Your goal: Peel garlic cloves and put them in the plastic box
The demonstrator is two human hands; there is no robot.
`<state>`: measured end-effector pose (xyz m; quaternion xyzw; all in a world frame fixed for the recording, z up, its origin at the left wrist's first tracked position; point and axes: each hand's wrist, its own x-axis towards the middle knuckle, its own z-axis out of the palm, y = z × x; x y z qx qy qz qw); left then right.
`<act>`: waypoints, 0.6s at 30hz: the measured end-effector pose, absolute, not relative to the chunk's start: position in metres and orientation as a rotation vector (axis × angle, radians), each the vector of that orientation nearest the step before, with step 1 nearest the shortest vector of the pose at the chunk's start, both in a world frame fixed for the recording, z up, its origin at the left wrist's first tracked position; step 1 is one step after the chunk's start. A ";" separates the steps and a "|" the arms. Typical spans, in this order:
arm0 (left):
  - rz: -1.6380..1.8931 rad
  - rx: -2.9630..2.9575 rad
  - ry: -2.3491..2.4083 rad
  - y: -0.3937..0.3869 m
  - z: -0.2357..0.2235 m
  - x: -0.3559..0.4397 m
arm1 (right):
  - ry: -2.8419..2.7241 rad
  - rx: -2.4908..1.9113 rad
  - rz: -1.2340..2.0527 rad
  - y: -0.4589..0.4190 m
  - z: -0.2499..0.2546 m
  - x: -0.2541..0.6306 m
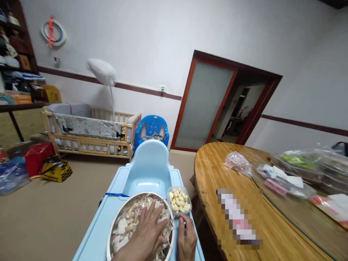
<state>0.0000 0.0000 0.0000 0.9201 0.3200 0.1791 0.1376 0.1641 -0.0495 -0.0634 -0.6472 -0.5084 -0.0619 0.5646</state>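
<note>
My left hand (148, 228) lies palm down with its fingers spread on garlic skins (127, 221). These papery pieces heap up in a round metal bowl (109, 241). To the right of the bowl, my right hand (187, 235) has its fingers curled toward the thumb, and its fingertips are at the near edge of a clear plastic container (169, 189). Anything between those fingers is too hidden to make out. Peeled garlic cloves (179, 200) fill the container. Bowl and container stand side by side on the tray of a light-blue plastic child's chair (94, 232).
At right, a wooden table (206, 170) holds a crumpled plastic bag (238, 163), covered dishes (299, 159) and a pixelated item (239, 219). Behind the tray are a blue chair (152, 121) and a wooden crib (92, 139). Bags (57, 168) lie on the floor at left.
</note>
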 end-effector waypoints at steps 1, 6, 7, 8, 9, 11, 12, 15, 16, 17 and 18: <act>0.495 2.644 0.957 0.000 0.002 0.000 | -1.201 -1.527 -0.142 -0.050 -0.064 0.164; 0.468 2.543 1.008 0.002 0.011 -0.007 | -1.215 -1.544 -0.119 -0.048 -0.071 0.164; 0.479 2.527 1.013 0.003 0.012 -0.008 | -1.217 -1.541 -0.126 -0.048 -0.072 0.164; 0.494 2.516 1.018 0.004 0.012 -0.009 | -1.219 -1.537 -0.134 -0.047 -0.073 0.164; 0.515 2.507 1.024 0.005 0.011 -0.011 | -1.223 -1.534 -0.140 -0.047 -0.073 0.163; 0.553 2.494 1.039 0.008 0.009 -0.014 | -1.235 -1.536 -0.131 -0.047 -0.073 0.162; 0.562 2.490 1.051 0.010 0.008 -0.015 | -1.245 -1.539 -0.118 -0.047 -0.072 0.161; 0.542 2.489 1.106 0.017 0.005 -0.022 | -1.272 -1.535 -0.086 -0.048 -0.069 0.159; 0.525 2.488 1.133 0.019 0.005 -0.024 | -1.277 -1.532 -0.080 -0.048 -0.069 0.159; 0.512 2.485 1.161 0.021 0.005 -0.027 | -1.282 -1.529 -0.076 -0.048 -0.068 0.159; 0.502 2.480 1.191 0.023 0.006 -0.030 | -1.286 -1.529 -0.076 -0.048 -0.068 0.160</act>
